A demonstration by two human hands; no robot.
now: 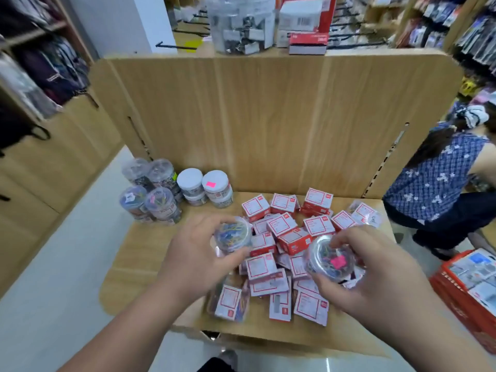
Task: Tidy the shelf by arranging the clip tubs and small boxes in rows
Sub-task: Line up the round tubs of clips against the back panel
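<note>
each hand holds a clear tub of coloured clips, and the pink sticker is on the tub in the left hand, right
No: the head view shows the pink sticker on the tub in the right hand, not the left hand. Each does hold a clear tub of coloured clips.

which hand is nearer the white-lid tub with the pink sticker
Left. The left hand sits just in front of the white-lidded tub; the right hand is farther off to its right.
</note>
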